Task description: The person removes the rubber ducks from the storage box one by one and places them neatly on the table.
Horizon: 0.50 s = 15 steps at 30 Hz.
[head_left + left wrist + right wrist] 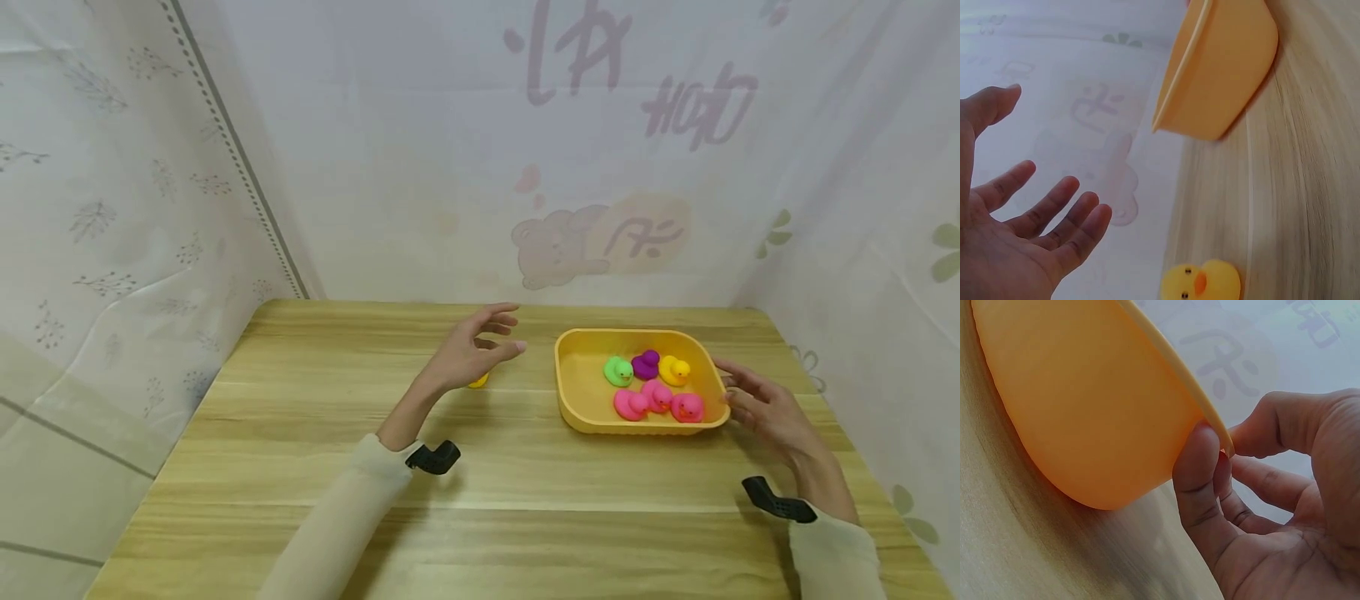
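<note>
Two hands at a wooden table [315, 467], with a shallow yellow tray [581, 392] standing on the tabletop right of centre. The right hand [776, 421] holds the tray at its right end; the right wrist view shows the rim pinched between the digits, one fingertip pressed against the outer wall just under the lip. The left hand [468, 350] is well apart from the tray, on its left side, and grips nothing: its fingers are spread and slightly bent, with the thumb held away from them. A single loose yellow duck [1210, 282] rests on the tabletop near this hand, partly hidden by it in the head view and cut by the lower edge of the left wrist view. Six small toy ducks lie in the tray, towards its right half: in the rear row a green duck [618, 372], a purple duck [645, 365] and a second yellow duck [674, 372]; in front of them three pink ducks [628, 406], close together. Both forearms wear cream sleeves [330, 525], and a black wrist device [433, 457] is visible at each cuff. Behind the table hangs a pale printed curtain [405, 167] bearing lettering and a bear.
</note>
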Each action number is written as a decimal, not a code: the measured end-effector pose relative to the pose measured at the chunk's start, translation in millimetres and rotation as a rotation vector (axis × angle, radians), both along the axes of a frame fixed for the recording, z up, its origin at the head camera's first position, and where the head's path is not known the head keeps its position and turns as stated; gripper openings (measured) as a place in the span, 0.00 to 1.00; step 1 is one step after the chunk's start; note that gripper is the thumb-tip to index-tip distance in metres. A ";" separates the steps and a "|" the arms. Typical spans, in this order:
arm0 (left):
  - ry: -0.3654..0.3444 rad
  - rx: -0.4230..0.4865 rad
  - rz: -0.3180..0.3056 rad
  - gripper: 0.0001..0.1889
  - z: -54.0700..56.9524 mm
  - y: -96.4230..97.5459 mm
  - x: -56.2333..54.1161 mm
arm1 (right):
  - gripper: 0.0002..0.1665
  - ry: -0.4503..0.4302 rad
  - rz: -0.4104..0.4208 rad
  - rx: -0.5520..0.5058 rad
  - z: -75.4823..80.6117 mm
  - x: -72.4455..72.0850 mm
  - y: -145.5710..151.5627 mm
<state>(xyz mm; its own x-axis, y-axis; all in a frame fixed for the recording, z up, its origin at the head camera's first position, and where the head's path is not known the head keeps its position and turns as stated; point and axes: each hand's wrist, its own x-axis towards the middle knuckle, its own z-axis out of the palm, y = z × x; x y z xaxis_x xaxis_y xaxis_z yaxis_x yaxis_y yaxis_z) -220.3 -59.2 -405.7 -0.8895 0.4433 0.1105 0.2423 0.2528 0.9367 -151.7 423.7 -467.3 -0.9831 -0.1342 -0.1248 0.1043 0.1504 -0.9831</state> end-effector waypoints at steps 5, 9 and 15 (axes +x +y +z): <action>0.018 0.006 -0.032 0.32 0.9 14.3 -3.8 | 0.38 -0.026 -0.012 0.020 1.5 -0.2 0.9; 0.015 -0.017 -0.049 0.32 -0.6 25.3 -5.6 | 0.38 -0.023 -0.005 0.025 0.9 -0.4 1.3; -0.017 -0.032 -0.078 0.33 -4.9 43.5 -7.9 | 0.38 -0.030 -0.004 0.032 0.5 -0.6 2.6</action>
